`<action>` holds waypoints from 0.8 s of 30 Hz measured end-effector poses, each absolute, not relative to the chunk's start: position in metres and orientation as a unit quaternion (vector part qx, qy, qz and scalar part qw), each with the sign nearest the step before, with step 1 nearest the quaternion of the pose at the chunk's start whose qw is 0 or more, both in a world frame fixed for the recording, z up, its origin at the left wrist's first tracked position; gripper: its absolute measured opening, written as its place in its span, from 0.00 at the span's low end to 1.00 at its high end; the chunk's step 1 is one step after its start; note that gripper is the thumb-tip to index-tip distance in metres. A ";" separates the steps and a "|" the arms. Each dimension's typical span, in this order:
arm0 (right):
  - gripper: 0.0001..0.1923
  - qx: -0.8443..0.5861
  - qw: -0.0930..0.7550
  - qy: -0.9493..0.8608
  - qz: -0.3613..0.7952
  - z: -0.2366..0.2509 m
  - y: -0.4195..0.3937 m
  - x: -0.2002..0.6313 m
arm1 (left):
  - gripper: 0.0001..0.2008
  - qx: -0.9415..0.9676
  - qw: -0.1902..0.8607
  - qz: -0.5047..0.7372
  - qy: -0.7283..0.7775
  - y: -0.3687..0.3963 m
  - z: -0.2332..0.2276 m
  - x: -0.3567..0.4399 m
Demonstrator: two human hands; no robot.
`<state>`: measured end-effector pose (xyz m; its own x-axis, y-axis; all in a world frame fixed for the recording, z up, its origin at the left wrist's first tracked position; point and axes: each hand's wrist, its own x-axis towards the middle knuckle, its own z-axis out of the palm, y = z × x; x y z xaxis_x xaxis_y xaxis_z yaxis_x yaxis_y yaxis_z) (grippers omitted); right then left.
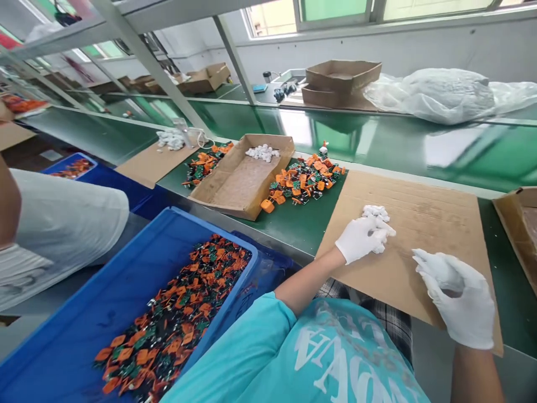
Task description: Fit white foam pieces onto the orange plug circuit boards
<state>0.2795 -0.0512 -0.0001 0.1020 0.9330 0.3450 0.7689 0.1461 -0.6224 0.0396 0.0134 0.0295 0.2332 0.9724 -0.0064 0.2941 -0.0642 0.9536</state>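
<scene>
two gloved hands of mine are over a flat cardboard sheet [436, 224] that lies on the near edge of the green bench [302, 224]. my right hand [459, 299] hovers above the sheet's near right part, fingers curled loosely inward; i cannot tell whether anything sits inside them. my left hand [361, 239] rests further in, near the middle of the sheet, fingers closed around a few small white pieces from the little white pile [376, 212] that touches its knuckles on the far side.

at my lower left, off the bench's near edge, a blue bin [84, 313] holds a heap of orange-and-green parts [176, 319]. beside it a person in a pale top [59, 224] sits at my left.

further along the bench, left of my sheet, a loose spread of the same orange and green parts [304, 182] lies on the green surface, just beside a shallow cardboard tray [243, 179] with a few white pieces [262, 152] in its far corner. beyond the tray is another orange heap [205, 162], then a second cardboard sheet [153, 162] carrying more white pieces [170, 140].

at the bench's far edge stand stacked brown box lids [342, 81] and a crumpled clear plastic bag [444, 95]. an open carton [520, 224] juts in at the right edge.
</scene>
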 end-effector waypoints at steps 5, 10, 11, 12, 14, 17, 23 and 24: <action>0.27 -0.646 0.259 -0.714 0.079 -0.001 -0.043 0.282 | 0.19 0.509 0.598 0.469 0.405 0.011 0.019 0.015; 0.41 -0.626 0.229 -0.739 0.098 0.005 -0.034 0.281 | 0.10 0.432 0.647 0.469 0.418 0.008 0.005 -0.002; 0.43 -0.623 0.220 -0.745 0.093 0.005 -0.033 0.280 | 0.11 0.416 0.659 0.459 0.427 0.006 0.004 -0.003; 0.43 -0.614 0.213 -0.755 0.087 0.004 -0.031 0.279 | 0.11 0.402 0.668 0.455 0.431 0.004 0.003 -0.003; 0.37 -0.592 0.226 -0.772 0.060 -0.003 -0.026 0.277 | 0.13 0.396 0.651 0.465 0.451 0.000 0.002 -0.001; 0.29 -0.579 0.270 -0.769 0.002 -0.016 -0.026 0.279 | 0.15 0.411 0.624 0.469 0.471 -0.008 0.004 0.006; 0.30 -0.589 0.366 -0.721 -0.010 -0.021 -0.041 0.278 | 0.19 0.533 0.616 0.384 0.435 -0.023 0.013 0.024; 0.31 -0.577 0.377 -0.724 -0.002 -0.018 -0.043 0.277 | 0.18 0.570 0.593 0.359 0.440 -0.024 0.015 0.029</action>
<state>0.2769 -0.0427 -0.0180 -0.0491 0.8347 0.5485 0.8379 0.3333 -0.4321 0.0285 -0.0240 0.0148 0.3542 0.9283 -0.1134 0.0762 0.0922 0.9928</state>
